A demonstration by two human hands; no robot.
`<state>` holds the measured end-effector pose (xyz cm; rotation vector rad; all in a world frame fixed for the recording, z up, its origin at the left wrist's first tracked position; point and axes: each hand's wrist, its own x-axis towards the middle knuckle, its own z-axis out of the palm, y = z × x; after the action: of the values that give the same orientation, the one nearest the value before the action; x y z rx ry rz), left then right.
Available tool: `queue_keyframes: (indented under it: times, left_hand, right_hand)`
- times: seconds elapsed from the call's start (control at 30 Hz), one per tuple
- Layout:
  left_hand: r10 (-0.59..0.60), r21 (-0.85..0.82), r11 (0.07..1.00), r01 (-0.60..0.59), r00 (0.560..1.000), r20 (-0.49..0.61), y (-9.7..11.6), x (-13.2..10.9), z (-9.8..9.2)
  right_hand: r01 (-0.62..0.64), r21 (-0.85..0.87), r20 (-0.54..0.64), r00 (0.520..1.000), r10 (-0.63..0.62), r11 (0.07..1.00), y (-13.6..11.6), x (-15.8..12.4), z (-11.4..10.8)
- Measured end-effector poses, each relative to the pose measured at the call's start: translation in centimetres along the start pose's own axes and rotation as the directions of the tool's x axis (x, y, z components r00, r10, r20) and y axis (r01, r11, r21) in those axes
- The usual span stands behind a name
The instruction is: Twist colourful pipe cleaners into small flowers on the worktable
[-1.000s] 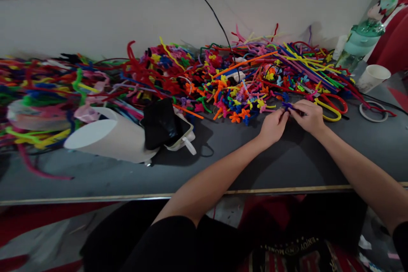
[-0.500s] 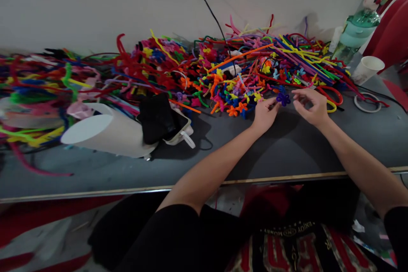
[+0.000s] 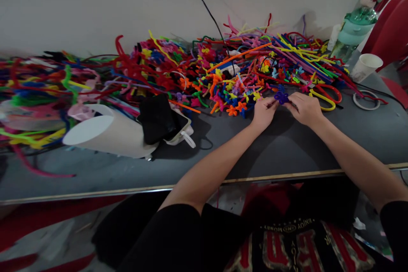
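A small purple pipe-cleaner flower (image 3: 281,97) is held just above the table between both hands. My left hand (image 3: 264,114) pinches it from the left side. On the other side, the closed fingers of my right hand (image 3: 304,108) grip its right edge. Several finished pipe-cleaner flowers in orange, yellow and pink lie close to my left hand, among them an orange flower (image 3: 232,111). Scissors with red and yellow handles (image 3: 330,93) rest just beyond my right hand, their blades partly hidden among the pipe cleaners.
A long heap of loose pipe cleaners (image 3: 296,57) runs along the wall. A white tube-shaped object (image 3: 117,136) and a black phone-like item (image 3: 157,121) lie to the left. A paper cup (image 3: 366,68), a green bottle (image 3: 355,29) and a tape-like ring (image 3: 366,100) stand or lie at right.
My right hand has moved left, and its fingers have closed on the purple flower. The left hand keeps its pinch and has barely moved.
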<state>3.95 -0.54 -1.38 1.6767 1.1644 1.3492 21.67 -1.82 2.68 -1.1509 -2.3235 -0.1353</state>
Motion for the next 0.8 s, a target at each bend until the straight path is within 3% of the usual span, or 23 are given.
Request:
queue_keyframes:
  times: [0.2,0.4,0.57,0.8]
  left_hand:
    - [-0.033,-0.003,0.999,0.033,0.999,0.001,0.5,0.0,0.0]
    - [0.013,0.086,0.996,-0.013,1.0,-0.006,0.7,-0.3,-0.2]
    - [0.07,0.216,0.974,-0.065,0.997,-0.017,1.2,-0.6,-0.2]
    - [0.128,0.229,0.965,-0.129,0.992,0.019,1.1,-0.6,-0.2]
  right_hand:
    - [-0.028,-0.152,0.104,0.994,0.044,0.988,-0.4,0.3,0.2]
    - [-0.049,-0.238,0.193,0.976,0.097,0.97,-0.8,0.4,0.1]
    - [-0.043,-0.245,0.21,0.973,0.096,0.969,-0.8,0.4,0.2]
    - [-0.033,-0.24,0.221,0.971,0.088,0.97,-0.4,0.3,0.0]
